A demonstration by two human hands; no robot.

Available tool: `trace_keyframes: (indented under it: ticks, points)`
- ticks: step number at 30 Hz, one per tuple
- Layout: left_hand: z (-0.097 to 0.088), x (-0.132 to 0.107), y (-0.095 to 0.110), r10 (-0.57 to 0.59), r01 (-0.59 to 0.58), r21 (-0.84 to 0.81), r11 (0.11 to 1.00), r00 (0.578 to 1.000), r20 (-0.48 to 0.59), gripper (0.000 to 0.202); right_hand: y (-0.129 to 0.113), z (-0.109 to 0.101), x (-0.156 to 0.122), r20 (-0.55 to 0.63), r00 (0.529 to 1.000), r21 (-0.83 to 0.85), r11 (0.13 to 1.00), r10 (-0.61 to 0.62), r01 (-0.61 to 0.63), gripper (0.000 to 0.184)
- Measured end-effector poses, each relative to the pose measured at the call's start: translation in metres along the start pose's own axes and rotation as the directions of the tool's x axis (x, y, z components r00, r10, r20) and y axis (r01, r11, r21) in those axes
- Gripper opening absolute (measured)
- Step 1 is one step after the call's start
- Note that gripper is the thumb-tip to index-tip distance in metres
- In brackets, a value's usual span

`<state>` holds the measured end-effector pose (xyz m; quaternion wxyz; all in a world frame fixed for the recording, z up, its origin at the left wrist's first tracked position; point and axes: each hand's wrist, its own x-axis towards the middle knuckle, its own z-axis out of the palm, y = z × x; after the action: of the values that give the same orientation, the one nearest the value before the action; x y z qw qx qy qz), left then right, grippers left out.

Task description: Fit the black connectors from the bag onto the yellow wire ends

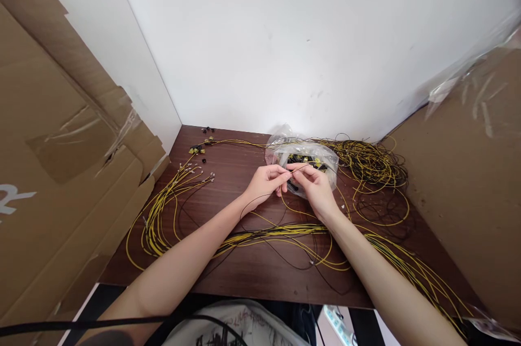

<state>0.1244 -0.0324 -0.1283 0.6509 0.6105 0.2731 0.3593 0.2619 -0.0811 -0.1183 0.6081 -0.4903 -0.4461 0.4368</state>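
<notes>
My left hand [266, 180] and my right hand [315, 186] meet over the front of a clear plastic bag [279, 142]. Both are closed in a pinch, fingertips nearly touching, on thin black and yellow wires. A yellow wire [285, 202] hangs from the fingers and curves toward the table. Whatever sits right at the fingertips is too small to make out. Inside the open bag lie small black and yellow parts [303, 158], partly hidden by my hands. Below my wrists, a long bundle of yellow and black wires [280, 232] runs across the table.
A tangled wire heap [366, 164] lies at the back right. White-tipped wire ends [191, 172] fan out on the left, near several small black and yellow pieces [198, 149]. Cardboard walls [73, 172] flank the brown table [232, 167], with a white wall [260, 52] behind.
</notes>
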Motion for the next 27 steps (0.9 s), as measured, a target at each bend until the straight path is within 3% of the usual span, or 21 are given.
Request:
trace_keyframes:
  ticks: [5,14,21,27]
  points:
    - [0.000,-0.001,0.000,0.000,0.000,-0.026,1.000,1.000,-0.008,0.033,-0.002,0.001,-0.002,0.049,0.998,-0.040,0.999,-0.031,0.033,0.017]
    - [-0.001,0.001,-0.002,-0.001,0.001,-0.008,1.000,1.000,0.004,0.035,0.007,0.003,0.002,-0.140,0.990,0.049,0.999,-0.007,0.014,0.022]
    - [-0.001,-0.001,0.001,-0.008,0.008,0.001,1.000,1.000,-0.002,0.034,0.004,0.004,0.001,-0.085,0.996,-0.013,1.000,-0.018,0.017,0.018]
    - [0.002,-0.001,0.003,-0.032,0.032,-0.018,0.999,0.999,-0.016,0.037,0.001,-0.008,0.007,-0.271,0.963,0.081,0.996,-0.006,0.029,0.020]
